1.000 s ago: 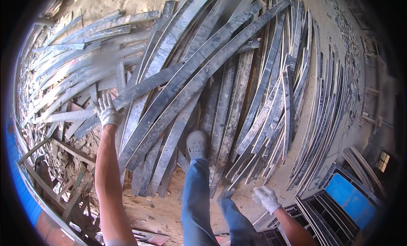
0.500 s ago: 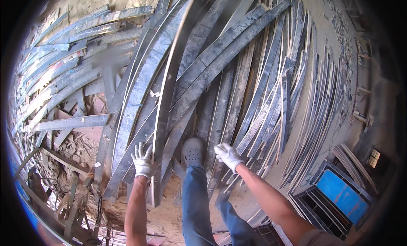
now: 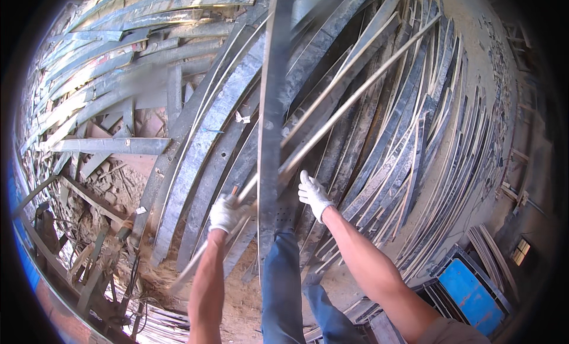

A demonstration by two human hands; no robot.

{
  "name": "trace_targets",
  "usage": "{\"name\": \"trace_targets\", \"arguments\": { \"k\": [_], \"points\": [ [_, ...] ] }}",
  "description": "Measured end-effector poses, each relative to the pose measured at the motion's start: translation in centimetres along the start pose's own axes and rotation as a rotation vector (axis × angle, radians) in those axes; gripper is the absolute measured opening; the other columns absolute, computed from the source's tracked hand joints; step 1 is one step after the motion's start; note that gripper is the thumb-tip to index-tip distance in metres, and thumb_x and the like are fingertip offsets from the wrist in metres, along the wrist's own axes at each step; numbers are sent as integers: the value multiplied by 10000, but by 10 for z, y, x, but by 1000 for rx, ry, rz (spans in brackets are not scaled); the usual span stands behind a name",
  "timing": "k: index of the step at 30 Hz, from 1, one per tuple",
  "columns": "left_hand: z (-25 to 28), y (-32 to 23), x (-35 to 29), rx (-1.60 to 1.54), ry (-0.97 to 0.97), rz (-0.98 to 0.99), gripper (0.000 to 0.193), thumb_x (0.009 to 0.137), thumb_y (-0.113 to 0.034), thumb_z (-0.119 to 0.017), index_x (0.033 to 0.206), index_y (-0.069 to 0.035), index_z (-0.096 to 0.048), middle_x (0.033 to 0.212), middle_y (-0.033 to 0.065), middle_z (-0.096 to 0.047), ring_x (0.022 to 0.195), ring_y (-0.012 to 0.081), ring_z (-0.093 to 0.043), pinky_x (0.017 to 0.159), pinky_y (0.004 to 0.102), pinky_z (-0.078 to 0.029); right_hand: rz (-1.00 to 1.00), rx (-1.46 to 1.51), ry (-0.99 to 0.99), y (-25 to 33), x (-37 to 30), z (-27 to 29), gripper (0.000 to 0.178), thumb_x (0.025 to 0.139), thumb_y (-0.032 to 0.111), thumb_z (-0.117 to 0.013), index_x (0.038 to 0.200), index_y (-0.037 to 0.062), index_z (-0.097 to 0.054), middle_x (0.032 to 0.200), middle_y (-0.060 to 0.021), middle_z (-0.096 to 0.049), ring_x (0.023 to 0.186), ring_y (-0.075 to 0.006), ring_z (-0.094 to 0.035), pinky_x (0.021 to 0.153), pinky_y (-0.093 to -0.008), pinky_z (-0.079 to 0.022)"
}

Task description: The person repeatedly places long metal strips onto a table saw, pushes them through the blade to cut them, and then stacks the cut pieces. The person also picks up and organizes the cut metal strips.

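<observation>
We stand over a wide pile of grey metal strips (image 3: 379, 124). One long grey plank (image 3: 269, 136) rises upright from it between our gloved hands: left hand (image 3: 225, 213) fingers wrapped around it, right hand (image 3: 313, 193) fingers loosely spread, touching its edge.

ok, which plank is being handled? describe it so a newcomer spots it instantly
Start at the big heap of long grey weathered planks filling the ground ahead. Near its front edge, two white-gloved hands, the left hand and the right hand, flank one long dark grey plank. It alone runs almost straight up the picture, crossing above the slanted others.
</observation>
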State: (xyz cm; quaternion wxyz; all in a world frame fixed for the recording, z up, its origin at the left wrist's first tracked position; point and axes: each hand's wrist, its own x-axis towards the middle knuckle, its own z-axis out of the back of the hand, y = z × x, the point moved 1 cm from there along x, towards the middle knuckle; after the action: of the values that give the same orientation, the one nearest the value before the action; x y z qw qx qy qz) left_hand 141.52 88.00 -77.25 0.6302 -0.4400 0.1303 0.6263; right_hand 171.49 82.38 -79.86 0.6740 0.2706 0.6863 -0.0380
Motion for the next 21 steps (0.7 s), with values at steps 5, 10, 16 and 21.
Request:
{"name": "trace_targets", "arguments": {
  "k": [5,10,16,21],
  "points": [
    [-113,-7,-86,-183,103,-188,425,982,-401,-714,1307,-127,-718,1155,208,-735,1175,379,-666,1001,422,-510,-9,515,-339,-31,32,-14,673,981,636,-577,1459,164,-537,1402,-114,-595,1285,-272,-561,1098,-467,-469],
    [-67,7,-32,-248,-530,-220,652,985,-466,-685,1527,-143,-522,1339,264,-640,1283,485,-576,1085,510,-463,-129,529,-191,-38,21,21,678,1083,592,-331,1597,151,-377,1520,-152,-523,1398,-360,-499,1190,-613,-359],
    [61,105,101,230,-429,258,1283,719,-805,-752,1624,-30,-277,1605,276,-354,1498,483,-309,1239,572,-253,-115,80,-128,-18,48,15,943,964,687,-596,1627,90,-294,1563,-266,-446,1356,-445,-527,1087,-591,-476],
    [102,66,110,108,-210,310,1036,676,-655,-882,1452,-55,-548,1477,243,-478,1406,432,-432,1153,506,-398,-125,-383,-270,21,55,-14,715,978,580,-649,1441,47,-534,1268,-222,-670,1078,-344,-698,909,-463,-571]
  ]
}}
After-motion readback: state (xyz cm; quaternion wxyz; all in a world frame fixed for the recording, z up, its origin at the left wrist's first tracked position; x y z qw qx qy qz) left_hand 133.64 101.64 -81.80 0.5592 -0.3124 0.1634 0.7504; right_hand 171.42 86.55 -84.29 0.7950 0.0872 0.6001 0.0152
